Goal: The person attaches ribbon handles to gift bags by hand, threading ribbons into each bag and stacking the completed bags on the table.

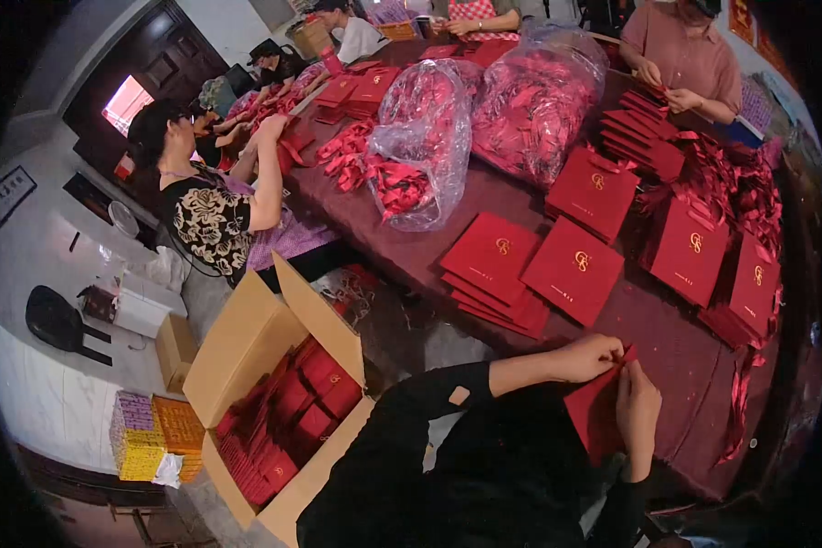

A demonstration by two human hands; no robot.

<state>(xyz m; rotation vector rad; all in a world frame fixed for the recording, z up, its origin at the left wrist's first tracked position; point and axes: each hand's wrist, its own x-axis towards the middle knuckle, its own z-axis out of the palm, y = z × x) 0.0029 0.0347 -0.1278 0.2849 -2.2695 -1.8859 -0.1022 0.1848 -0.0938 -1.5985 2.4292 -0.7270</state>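
Near the front edge of the table, my left hand (pixel 590 358) and my right hand (pixel 638 406) meet at the top edge of a red bag (pixel 597 416). The fingers of my left hand are pinched at its upper corner. My right hand grips the bag's right side, thumb near the top. Just beyond my hands lie a flat red bag with a gold logo (pixel 574 270) and a stack of red bags (pixel 495 260). More bags with gold logos (pixel 690 251) and red ribbons (pixel 738 402) are to the right.
An open cardboard box (pixel 237 342) filled with red bags stands left of my arm. Clear plastic sacks (pixel 539 105) of red ribbon lie on the table (pixel 356 205). A person in a floral top (pixel 205 219) works at left; another person (pixel 690 55) works across at right.
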